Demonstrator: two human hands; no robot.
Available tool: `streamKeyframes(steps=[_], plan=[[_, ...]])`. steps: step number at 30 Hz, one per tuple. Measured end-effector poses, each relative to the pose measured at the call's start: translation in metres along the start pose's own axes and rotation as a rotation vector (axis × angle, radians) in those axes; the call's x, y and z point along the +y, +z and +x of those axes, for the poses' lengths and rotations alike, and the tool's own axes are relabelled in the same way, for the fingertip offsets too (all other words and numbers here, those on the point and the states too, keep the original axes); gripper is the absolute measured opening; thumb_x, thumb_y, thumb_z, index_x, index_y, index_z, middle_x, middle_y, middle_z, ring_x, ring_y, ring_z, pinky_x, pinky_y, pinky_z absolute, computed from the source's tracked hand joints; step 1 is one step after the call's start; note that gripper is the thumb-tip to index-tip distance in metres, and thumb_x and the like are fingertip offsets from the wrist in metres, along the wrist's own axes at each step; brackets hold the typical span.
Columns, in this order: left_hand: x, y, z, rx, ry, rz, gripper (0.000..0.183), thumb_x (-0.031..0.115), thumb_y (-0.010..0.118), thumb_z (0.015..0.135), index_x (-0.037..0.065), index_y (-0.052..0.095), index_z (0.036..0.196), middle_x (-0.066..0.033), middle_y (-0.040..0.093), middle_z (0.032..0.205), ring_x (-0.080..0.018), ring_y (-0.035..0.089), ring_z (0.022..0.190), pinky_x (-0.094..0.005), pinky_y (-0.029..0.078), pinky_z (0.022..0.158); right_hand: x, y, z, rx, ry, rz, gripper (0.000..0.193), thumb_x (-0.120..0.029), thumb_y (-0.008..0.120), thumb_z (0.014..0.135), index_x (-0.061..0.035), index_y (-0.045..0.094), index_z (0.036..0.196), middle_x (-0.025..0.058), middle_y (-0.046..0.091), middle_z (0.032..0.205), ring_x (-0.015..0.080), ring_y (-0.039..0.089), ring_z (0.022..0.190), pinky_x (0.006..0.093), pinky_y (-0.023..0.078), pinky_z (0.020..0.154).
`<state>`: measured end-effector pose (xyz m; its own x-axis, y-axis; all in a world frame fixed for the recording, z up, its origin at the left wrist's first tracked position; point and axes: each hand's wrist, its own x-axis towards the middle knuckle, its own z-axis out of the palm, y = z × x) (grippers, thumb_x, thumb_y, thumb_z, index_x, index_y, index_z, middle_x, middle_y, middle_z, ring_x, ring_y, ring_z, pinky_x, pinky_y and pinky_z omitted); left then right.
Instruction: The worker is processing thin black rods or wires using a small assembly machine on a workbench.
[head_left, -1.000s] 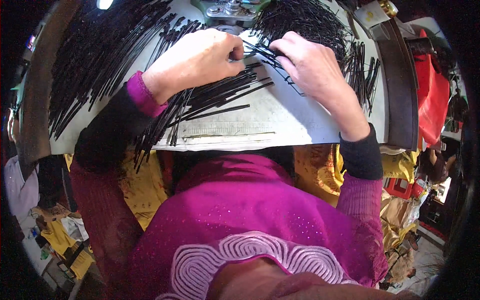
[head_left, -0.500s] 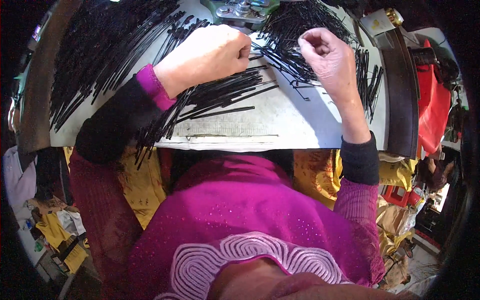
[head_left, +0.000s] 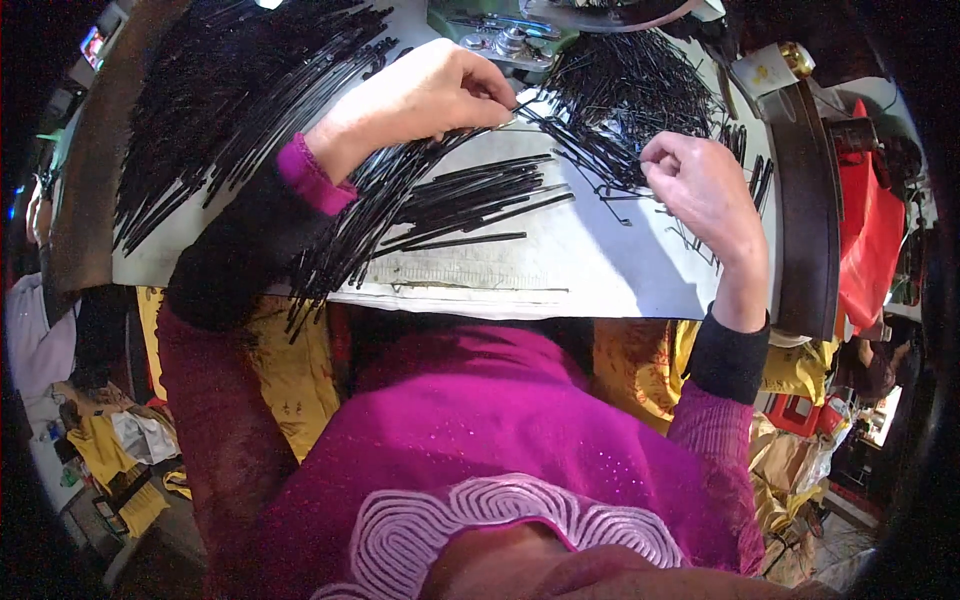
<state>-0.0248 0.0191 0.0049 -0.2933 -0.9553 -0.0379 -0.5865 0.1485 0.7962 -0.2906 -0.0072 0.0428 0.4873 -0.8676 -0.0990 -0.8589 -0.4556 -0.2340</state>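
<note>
My left hand [head_left: 425, 95] is closed in a pinch above the far middle of the white table top [head_left: 610, 285]. Thumb and forefinger meet beside thin black rods with bent ends [head_left: 590, 160]; whether one is gripped is too small to tell. On the right, my right hand [head_left: 712, 195] has its fingers curled together at the edge of a dark heap of thin rods [head_left: 630, 80]. What it holds, if anything, is hidden. A bundle of straight black rods [head_left: 470, 195] lies between the hands, nearer to me. More rods lie under my left wrist.
A large pile of black rods [head_left: 240, 110] covers the left of the table. A green machine with metal fittings [head_left: 510, 42] stands at the back. A dark wooden edge [head_left: 808, 210] bounds the right side, with a red bag [head_left: 868, 240] beyond it.
My right hand has moved right and toward me, down beside the heap. The left hand's fingers have stretched forward into a pinch. The view has shifted slightly, and a clear curved object appears at the back.
</note>
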Motion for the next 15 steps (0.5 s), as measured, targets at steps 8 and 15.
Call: streamKeyframes(steps=[8,15], plan=[[-0.006,-0.004,0.003,0.023,-0.030,-0.248,0.024,0.018,0.066,0.076,0.001,0.065,0.094,-0.0040,0.062,0.074,-0.0071,0.053,0.056,-0.0184,0.044,0.050,-0.036,0.020,0.020,-0.142,-0.048,0.845,0.017,-0.012,0.056,0.083,0.0021,0.057,0.092,0.0056,0.059,0.062,0.0084,0.053,0.050,0.0212,0.043,0.046],[-0.008,-0.008,0.001,0.020,-0.059,-0.459,0.027,0.017,0.065,0.078,-0.002,0.061,0.098,-0.0051,0.062,0.071,-0.0067,0.056,0.057,-0.0176,0.043,0.051,-0.050,0.032,0.032,-0.158,-0.074,0.943,0.019,-0.012,0.056,0.082,0.0021,0.057,0.095,0.0060,0.059,0.062,0.0080,0.052,0.047,0.0206,0.042,0.043]])
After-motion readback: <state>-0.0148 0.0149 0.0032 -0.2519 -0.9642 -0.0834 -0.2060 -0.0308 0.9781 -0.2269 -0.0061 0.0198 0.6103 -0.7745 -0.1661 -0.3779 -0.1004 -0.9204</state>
